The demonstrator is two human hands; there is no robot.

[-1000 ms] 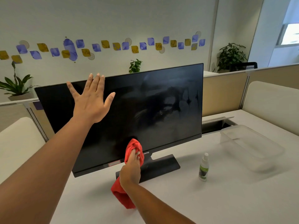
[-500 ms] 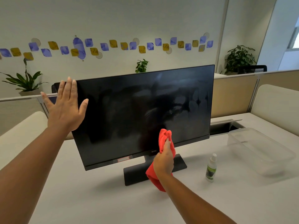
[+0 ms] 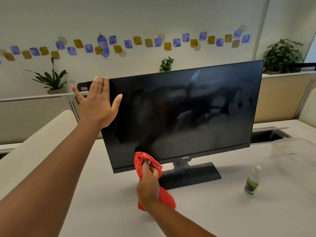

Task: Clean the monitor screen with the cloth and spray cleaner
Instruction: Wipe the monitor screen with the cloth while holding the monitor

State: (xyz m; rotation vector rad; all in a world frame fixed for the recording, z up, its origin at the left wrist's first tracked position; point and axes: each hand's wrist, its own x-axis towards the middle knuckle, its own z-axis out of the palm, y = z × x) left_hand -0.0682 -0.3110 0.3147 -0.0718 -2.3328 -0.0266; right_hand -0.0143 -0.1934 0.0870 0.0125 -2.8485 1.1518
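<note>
A black monitor (image 3: 196,106) stands on a white desk, its dark screen smeared with hazy streaks across the middle and right. My left hand (image 3: 98,104) lies flat with straight fingers against the monitor's upper left edge. My right hand (image 3: 148,183) grips a bunched red cloth (image 3: 142,159) and presses it to the lower left part of the screen, near the bottom bezel; the cloth's tail hangs below my wrist. A small spray bottle (image 3: 251,183) with a green label stands upright on the desk, to the right of the monitor's base.
A clear plastic bin (image 3: 294,151) sits at the right of the desk (image 3: 213,211). An open cable slot (image 3: 266,135) lies behind it. Low partitions and potted plants (image 3: 51,79) run along the back. A cream chair back (image 3: 34,142) is at the left.
My right hand has swept the cloth back to the left along the screen's lower edge. My left hand stays flat at the monitor's upper left edge. The view has shifted.
</note>
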